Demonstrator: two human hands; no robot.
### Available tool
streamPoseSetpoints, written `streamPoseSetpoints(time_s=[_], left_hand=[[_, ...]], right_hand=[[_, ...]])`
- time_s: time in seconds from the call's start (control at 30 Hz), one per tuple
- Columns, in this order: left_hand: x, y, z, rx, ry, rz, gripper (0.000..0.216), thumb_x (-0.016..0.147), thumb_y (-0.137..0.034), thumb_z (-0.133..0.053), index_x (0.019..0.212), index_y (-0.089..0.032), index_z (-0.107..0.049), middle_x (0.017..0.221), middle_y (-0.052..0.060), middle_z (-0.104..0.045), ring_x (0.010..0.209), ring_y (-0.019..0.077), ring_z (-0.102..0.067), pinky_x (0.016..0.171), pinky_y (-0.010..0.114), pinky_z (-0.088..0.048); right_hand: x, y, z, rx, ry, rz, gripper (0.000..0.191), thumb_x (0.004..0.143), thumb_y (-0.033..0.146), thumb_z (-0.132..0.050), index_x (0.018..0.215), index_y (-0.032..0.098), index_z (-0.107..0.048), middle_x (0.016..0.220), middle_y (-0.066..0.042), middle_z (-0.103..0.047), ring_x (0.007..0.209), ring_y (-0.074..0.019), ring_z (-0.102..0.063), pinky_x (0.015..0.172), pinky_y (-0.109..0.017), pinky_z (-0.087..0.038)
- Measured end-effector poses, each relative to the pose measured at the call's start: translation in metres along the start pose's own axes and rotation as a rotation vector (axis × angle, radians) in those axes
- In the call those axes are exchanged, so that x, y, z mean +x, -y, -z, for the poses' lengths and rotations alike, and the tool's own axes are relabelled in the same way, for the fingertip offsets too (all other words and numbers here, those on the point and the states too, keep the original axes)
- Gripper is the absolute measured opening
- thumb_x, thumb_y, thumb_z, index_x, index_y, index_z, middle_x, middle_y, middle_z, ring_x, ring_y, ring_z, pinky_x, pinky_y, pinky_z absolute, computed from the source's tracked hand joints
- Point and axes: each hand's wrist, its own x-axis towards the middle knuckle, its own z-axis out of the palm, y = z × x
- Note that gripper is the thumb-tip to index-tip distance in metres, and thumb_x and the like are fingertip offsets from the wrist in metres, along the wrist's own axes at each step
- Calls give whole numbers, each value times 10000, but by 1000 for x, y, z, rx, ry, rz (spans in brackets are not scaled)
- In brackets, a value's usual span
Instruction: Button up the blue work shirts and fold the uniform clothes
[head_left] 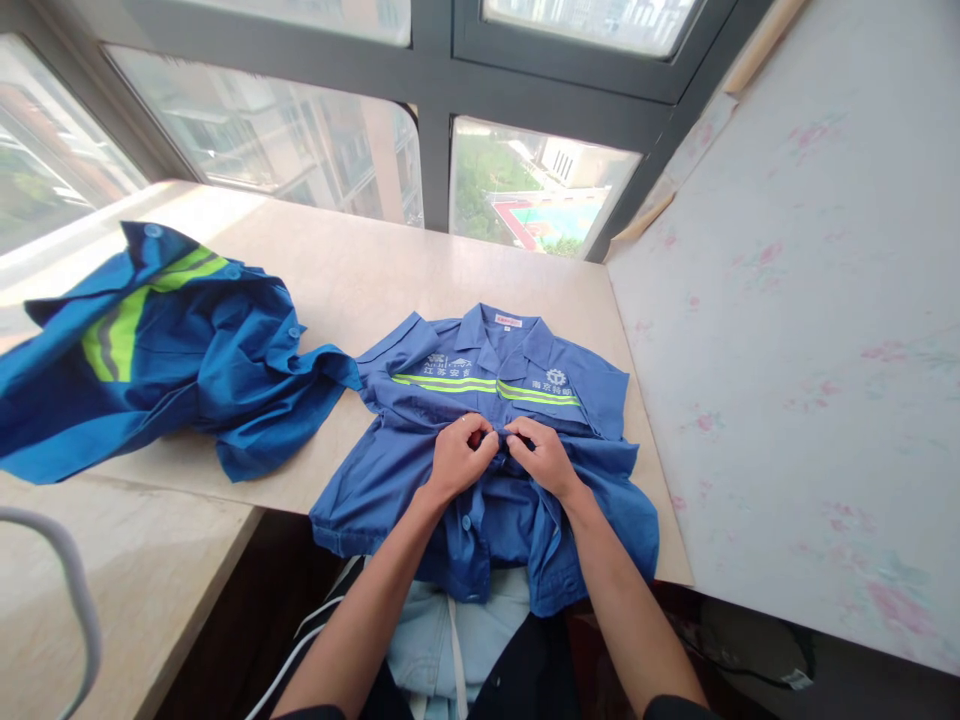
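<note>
A blue short-sleeved work shirt (504, 510) lies spread on a pale counter (307, 250), front side up, its collar pointing away from the wearer of the camera and its hem hanging over the near edge. Two yellow-green stripes cross the chest, with white lettering and emblems above them, and a small label shows inside the collar. At the middle of the shirt front, the left hand (463, 455) and the right hand (546, 458) nearly meet, just below the stripes. Each has its grip closed, thumb against bent fingers, pinching the cloth along the front opening; the fingertips are too small to make out any button between them. Below the hands the two front edges part, and a blue button (466, 522) shows near the left forearm. To the left, a second blue garment (217, 360) lies crumpled, with a yellow-green and grey band, one tip reaching the shirt's sleeve. Beyond the counter, a grey-framed window (433, 150) looks down on buildings and greenery. A white wall (780, 350) with faint pink flowers rises on the right. At lower left curves a grey cable (75, 590).
</note>
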Motion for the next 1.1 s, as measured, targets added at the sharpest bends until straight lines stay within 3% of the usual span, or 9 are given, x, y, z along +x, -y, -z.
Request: streamPoseSetpoints(time_s=[0.2,0.37,0.57,0.77,0.9,1.1], left_hand=[[-3,1,3,-30,48,-11,134,784,-321,-575,809,-190,-584,653,-47,-466,614,113,-440,607,241,-349],[-3,3,5,-63,66,-4,117,790,-304,-551,796,-190,-574,660,-42,-478,622,116,-447,617,243,-358],[-5,3,4,44,43,-64,65,765,-258,-528,788,-199,-546,670,-42,-473,631,123,-454,632,254,-356],[-6,2,2,134,55,-109,96,770,-289,-566,805,-204,-536,701,-38,-495,652,127,-474,648,255,-374],[-6,4,0,175,55,-117,87,769,-276,-578,796,-201,-544,698,-40,-501,645,122,-472,637,250,-365],[-7,3,1,96,41,-119,105,782,-255,-598,868,-195,-594,708,-37,-509,646,114,-484,626,232,-394]], right_hand=[[0,-3,3,88,36,-75,174,891,278,-487,821,193,-622,756,-1,-593,723,-155,-564,695,-266,-446],[-3,-5,0,57,-3,-97,178,847,354,-610,884,185,-654,748,6,-628,675,-146,-564,642,-254,-452],[-7,-7,-6,-64,-58,37,161,843,260,-580,894,201,-721,828,-35,-751,744,-187,-694,739,-290,-542],[-11,-10,-10,-265,-167,129,181,826,243,-575,884,216,-744,831,-59,-773,740,-212,-722,741,-317,-568],[-9,-10,-8,-189,-134,105,182,818,223,-563,875,193,-733,831,-53,-765,746,-206,-717,741,-299,-557],[-4,-7,1,-32,-21,-46,189,822,229,-519,853,182,-700,784,-11,-713,717,-174,-657,715,-273,-511]])
